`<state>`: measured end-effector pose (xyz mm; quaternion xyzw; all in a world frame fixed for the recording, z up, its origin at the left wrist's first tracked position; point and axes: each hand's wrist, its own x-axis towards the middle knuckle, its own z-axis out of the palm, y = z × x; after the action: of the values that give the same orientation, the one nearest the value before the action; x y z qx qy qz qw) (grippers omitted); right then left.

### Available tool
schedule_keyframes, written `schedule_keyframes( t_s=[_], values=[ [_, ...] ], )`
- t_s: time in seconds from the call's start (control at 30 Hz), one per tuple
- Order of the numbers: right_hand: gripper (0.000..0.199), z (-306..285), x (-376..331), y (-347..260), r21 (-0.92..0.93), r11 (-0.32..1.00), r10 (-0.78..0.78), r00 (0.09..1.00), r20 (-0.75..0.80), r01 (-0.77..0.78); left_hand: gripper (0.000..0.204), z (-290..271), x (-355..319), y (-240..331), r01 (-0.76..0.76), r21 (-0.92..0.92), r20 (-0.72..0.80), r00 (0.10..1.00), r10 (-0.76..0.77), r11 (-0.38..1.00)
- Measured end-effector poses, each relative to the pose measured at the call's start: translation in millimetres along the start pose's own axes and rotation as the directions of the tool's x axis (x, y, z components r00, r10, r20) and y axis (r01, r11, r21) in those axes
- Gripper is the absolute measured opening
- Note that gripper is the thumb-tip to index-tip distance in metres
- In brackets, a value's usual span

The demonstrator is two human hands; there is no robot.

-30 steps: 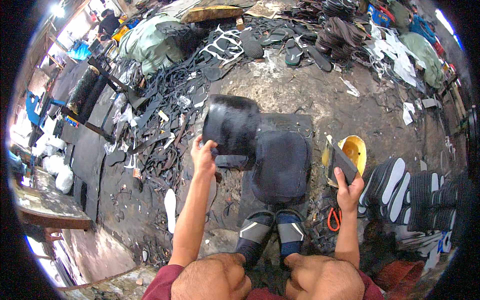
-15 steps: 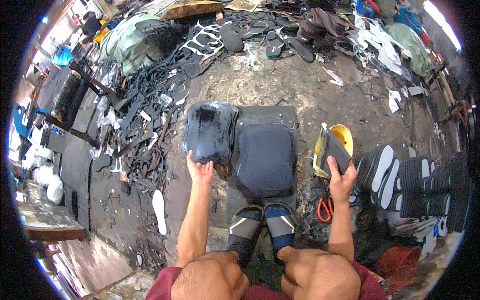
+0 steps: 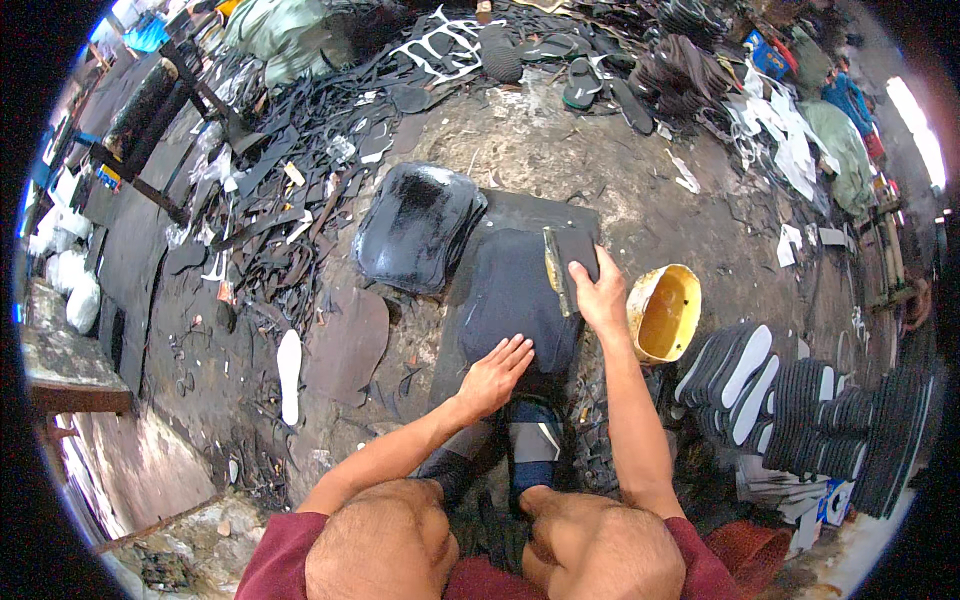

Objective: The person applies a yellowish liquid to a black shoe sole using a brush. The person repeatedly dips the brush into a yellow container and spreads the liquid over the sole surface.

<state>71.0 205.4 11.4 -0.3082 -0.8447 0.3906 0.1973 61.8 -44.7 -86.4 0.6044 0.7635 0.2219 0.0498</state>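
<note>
A dark rubber sheet (image 3: 510, 295) lies flat on a dark board (image 3: 560, 215) on the ground, just ahead of the person's feet. The left hand (image 3: 495, 375) rests on the sheet's near edge, fingers spread flat and holding nothing. The right hand (image 3: 600, 295) closes its grip around a flat dark block with a yellowish edge (image 3: 568, 262), set against the sheet's far right part. A stack of black rubber sheets (image 3: 415, 225) lies just left, a yellow bowl (image 3: 665, 312) just right, and shoe soles (image 3: 740, 365) stand in rows beyond it.
</note>
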Motion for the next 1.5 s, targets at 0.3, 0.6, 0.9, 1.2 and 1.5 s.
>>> schedule_keyframes(
  t_s=[0.3,0.6,0.9,1.2,1.5],
  values=[
    [0.034,81.1,46.4,-11.8,-0.546,0.83,0.017,0.975,0.221,0.109,0.048,2.6,-20.8,-7.4,0.034,-0.131,-0.038,0.999,-0.039,0.991],
    [0.05,108.5,-0.8,-85.4,0.039,0.628,-0.157,0.077,0.985,0.777,0.055,-3.3,-17.6,-2.8,0.175,-0.168,0.143,0.978,-0.152,0.97],
    [0.038,73.8,72.0,-24.1,-0.521,0.723,-0.054,0.789,0.612,0.454,0.075,-13.9,3.7,-13.2,0.044,-0.122,0.092,0.995,-0.033,0.992],
    [0.037,84.9,-103.7,-16.4,-0.247,0.617,-0.407,0.572,0.712,0.747,0.066,9.0,-33.0,53.6,-0.315,-0.321,0.085,0.93,0.359,0.893],
    [0.033,0.0,-66.8,-86.0,0.278,0.93,-0.324,0.892,0.314,0.24,0.051,2.5,-8.1,44.9,-0.115,-0.312,0.076,0.986,0.145,0.943]
  ],
)
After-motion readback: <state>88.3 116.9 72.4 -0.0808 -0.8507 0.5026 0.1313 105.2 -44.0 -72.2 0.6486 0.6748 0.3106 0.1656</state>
